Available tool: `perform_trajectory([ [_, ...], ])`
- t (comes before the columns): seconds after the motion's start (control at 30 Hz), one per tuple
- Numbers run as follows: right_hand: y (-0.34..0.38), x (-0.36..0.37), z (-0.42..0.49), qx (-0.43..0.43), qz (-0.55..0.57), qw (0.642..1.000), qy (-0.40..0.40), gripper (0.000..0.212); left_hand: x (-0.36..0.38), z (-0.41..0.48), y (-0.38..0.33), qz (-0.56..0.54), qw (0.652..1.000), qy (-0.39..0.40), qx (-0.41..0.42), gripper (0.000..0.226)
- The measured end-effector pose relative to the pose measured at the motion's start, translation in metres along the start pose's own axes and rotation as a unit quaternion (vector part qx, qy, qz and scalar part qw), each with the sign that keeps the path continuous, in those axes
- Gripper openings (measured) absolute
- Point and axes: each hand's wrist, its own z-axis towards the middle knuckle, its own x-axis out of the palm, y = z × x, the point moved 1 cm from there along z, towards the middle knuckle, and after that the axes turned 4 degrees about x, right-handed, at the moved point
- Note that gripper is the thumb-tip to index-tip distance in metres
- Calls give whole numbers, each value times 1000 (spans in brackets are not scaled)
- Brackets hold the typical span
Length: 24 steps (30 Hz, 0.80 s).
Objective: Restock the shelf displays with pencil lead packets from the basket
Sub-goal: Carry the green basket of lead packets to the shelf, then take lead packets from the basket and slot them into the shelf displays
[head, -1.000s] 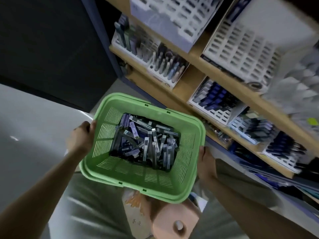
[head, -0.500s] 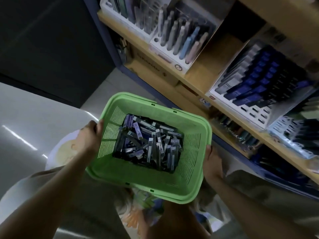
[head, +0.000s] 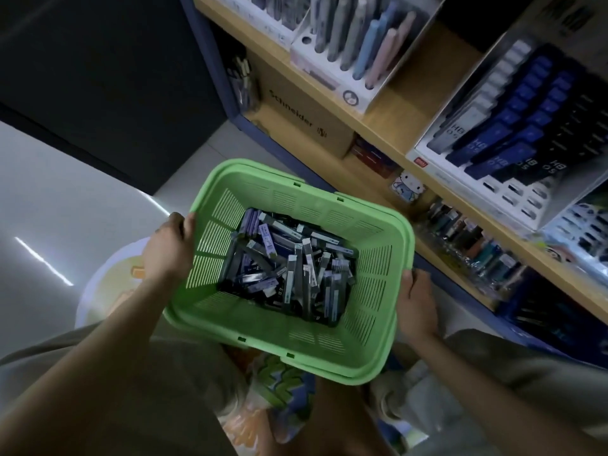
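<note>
Fingers (head: 188,225) of the left hand (head: 166,255) hook over the basket (head: 263,167) rim and the right hand (head: 416,304) grips the opposite edge, holding it level, I'd guess, so the pencil lead packets (head: 289,268) inside don't spill; the shelf display (head: 493,133) stands beyond the basket.

Fingers of right hand (head: 416,304) hidden under basket (head: 371,353) rim; lead display (head: 513,133) cut by right edge; print on packets (head: 289,268) unreadable.

basket (head: 289,337) 1 | lead packets (head: 289,268) dozens (too heaped to count) | left grip (head: 166,251) 1 | right grip (head: 416,304) 1
</note>
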Motion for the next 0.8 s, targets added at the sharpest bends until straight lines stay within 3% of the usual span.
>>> perform_trajectory([
  [0.07, 0, -3, -6, -70, -16, 994, -87, 33, -2, -9, -4, -16, 999, -41, 16, 36],
  [0.13, 7, -4, -16, -142, -11, 981, -134, 28, -4, -20, -15, -32, 992, -91, 87, 25],
  [0.23, 25, 9, -28, -218, -7, 973, -80, 19, 3, -36, -37, -40, 975, -97, 196, 18],
  [0.3, 38, 28, -27, -252, -29, 967, -23, 19, 18, -41, -44, -43, 976, -26, 211, 23],
  [0.47, 49, 83, -2, -214, -75, 968, 108, 30, 61, -41, -37, -47, 968, 225, 99, 33],
  [0.53, 45, 102, 14, -173, -110, 964, 169, 34, 78, -37, -35, -64, 958, 274, 59, 35],
  [0.7, 39, 138, 41, -131, -213, 933, 258, 47, 121, -12, -19, -188, 948, 237, -101, 51],
  [0.8, 39, 158, 49, -70, -199, 936, 283, 57, 164, 5, 9, -222, 935, 228, -155, 65],
])
